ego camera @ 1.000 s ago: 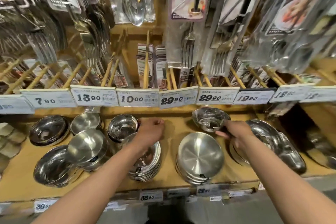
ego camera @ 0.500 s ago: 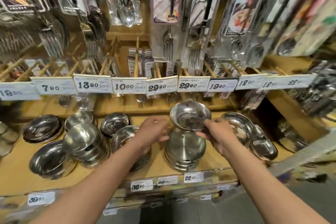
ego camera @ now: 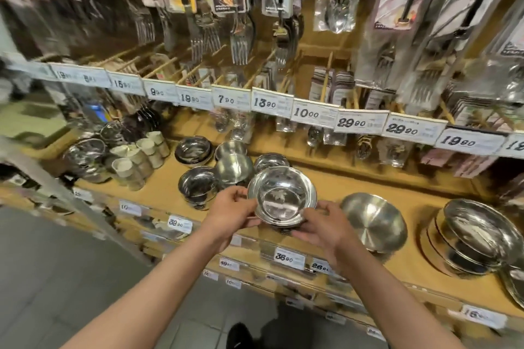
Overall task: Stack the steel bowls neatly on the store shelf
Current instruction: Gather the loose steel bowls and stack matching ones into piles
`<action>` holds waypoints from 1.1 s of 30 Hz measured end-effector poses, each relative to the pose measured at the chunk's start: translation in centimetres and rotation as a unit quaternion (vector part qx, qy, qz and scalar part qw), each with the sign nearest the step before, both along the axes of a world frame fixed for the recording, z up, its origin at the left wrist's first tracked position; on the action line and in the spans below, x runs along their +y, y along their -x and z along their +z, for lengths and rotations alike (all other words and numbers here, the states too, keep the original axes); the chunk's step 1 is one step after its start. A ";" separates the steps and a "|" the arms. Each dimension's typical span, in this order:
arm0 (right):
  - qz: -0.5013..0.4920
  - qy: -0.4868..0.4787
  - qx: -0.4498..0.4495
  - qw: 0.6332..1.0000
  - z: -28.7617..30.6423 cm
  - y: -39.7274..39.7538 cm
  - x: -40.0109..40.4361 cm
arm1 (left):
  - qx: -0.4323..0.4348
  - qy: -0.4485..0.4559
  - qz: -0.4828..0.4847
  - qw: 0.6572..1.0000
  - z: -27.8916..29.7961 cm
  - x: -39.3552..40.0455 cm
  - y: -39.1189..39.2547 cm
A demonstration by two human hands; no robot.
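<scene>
- Carried leftward since a second ago: steel bowl (ego camera: 282, 196), then lifted from the back of the shelf by the right hand alone, now gripped by both hands above the pile near the shelf's front edge.
- Left hand (ego camera: 231, 214) pinching the rim on one side, right hand (ego camera: 319, 225) cupping the opposite side low down; both closed on the bowl, mouth up.
- Just beneath: a glimpse of stacked bowls (ego camera: 285, 228), mostly hidden.
- To seat it well: keep level, centre over the pile, lower straight, release both sides together so nothing rocks.
- Also changed: view swung left, with paper cups (ego camera: 136, 156) newly showing and upturned bowls (ego camera: 374, 221) now off to the right on the wooden shelf (ego camera: 334, 181).
- Left hand off the pile, onto the rim.
</scene>
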State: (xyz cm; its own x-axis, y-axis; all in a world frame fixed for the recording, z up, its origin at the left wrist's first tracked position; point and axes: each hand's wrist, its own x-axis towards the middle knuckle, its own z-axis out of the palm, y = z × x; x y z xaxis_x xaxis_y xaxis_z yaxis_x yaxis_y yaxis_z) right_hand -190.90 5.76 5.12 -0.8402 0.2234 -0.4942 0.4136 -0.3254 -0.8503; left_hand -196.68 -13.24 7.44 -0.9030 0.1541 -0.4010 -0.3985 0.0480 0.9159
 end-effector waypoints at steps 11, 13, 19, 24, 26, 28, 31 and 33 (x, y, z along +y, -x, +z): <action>0.020 -0.231 0.009 0.973 1.8 11.8 -1.1 | 0.009 0.010 0.126 0.992 -0.5 -16.4 9.8; 0.033 -0.234 0.009 0.972 1.3 13.7 -3.0 | 0.014 0.022 0.116 0.993 -1.0 -18.4 12.0; 0.082 -0.203 -0.040 0.975 -2.2 13.0 -10.6 | 0.003 0.052 0.128 0.990 -2.8 -23.8 16.1; 0.150 -0.100 -0.123 0.976 -5.0 12.7 -15.7 | -0.032 0.079 0.128 0.988 -5.0 -25.4 18.3; 0.141 -0.084 -0.142 0.976 -6.2 12.8 -16.7 | -0.045 0.073 0.133 0.987 -5.7 -25.1 18.7; 0.138 -0.081 -0.154 0.975 -7.0 12.8 -17.5 | -0.049 0.065 0.137 0.987 -6.2 -25.0 19.0; 0.118 -0.081 -0.171 0.975 -7.7 13.1 -18.5 | -0.066 0.052 0.119 0.989 -6.7 -25.1 19.9; 0.094 -0.073 -0.171 0.978 -8.1 13.2 -18.7 | -0.074 0.051 0.094 0.992 -7.2 -25.1 20.8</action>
